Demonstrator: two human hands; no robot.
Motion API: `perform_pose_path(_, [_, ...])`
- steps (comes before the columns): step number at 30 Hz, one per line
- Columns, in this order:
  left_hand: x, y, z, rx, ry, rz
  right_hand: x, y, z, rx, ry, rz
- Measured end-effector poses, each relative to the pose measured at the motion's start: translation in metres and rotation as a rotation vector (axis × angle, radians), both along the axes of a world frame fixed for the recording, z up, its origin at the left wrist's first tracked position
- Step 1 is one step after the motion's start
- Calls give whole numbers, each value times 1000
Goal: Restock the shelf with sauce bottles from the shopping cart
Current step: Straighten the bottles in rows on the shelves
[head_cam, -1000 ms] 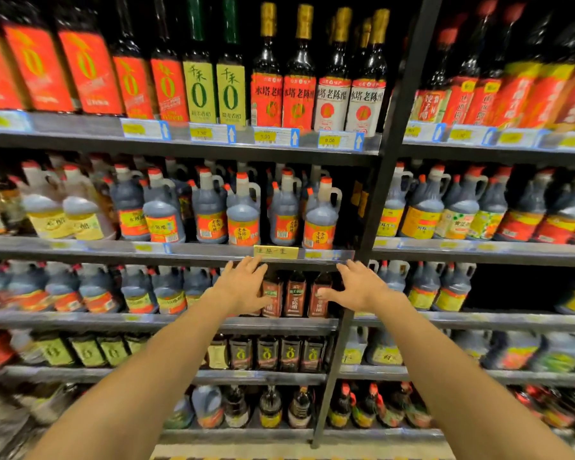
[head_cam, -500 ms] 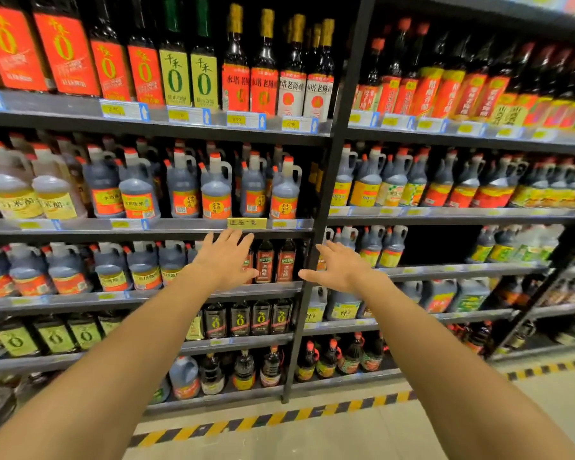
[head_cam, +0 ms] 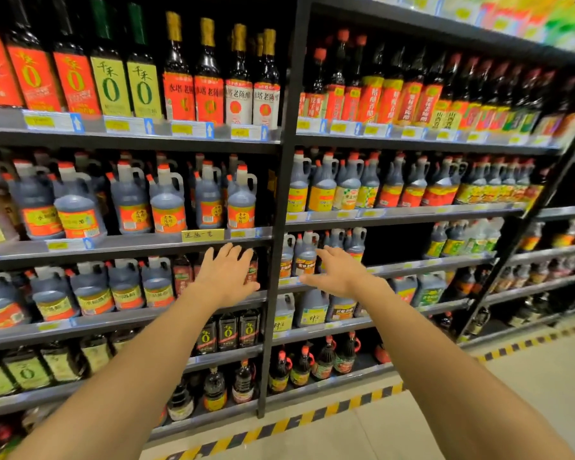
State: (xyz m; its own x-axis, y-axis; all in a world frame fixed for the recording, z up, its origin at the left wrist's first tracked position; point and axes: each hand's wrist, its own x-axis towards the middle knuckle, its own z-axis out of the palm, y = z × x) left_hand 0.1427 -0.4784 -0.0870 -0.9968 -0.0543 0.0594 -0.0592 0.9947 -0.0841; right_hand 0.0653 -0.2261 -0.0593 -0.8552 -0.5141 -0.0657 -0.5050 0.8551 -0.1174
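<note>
Dark sauce bottles fill a tall metal shelf unit. My left hand is stretched forward, fingers spread and empty, in front of small red-labelled bottles on the third shelf. My right hand is also empty with fingers apart, just right of the upright post, in front of handled jugs on the same level. An unfilled gap lies to the right of those jugs. No shopping cart is in view.
Tall bottles stand on the top shelf, and handled jugs fill the second. A yellow handwritten tag hangs on the shelf edge above my left hand. Yellow-black floor tape runs along the shelf base, with pale floor at lower right.
The view has swung right and pulled back from the shelf, showing more floor and the right-hand bays. Both hands have stayed open and empty and now sit further from the shelf.
</note>
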Motion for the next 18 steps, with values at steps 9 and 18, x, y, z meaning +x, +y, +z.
perform_pose_path(9, [-100, 119, 6, -18, -15, -117, -63, 148, -9, -13, 10, -172])
perform_pose_path(18, [-209, 281, 18, 20, -7, -193, -153, 309, -22, -108, -25, -248])
